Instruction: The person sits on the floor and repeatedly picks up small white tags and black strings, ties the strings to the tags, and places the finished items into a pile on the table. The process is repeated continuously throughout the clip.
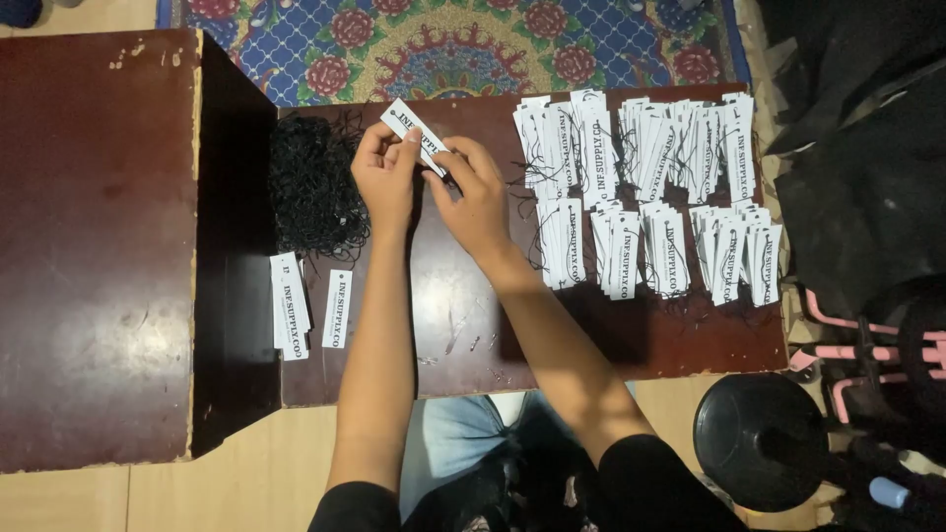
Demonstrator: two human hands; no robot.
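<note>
While the white paper tag (414,136) is pinched between left hand (386,175) and right hand (475,200), it could be creased if gripped hard.

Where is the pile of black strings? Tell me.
In the head view, the pile of black strings lies on the low table, just left of the left hand and above two small white tags.
</note>
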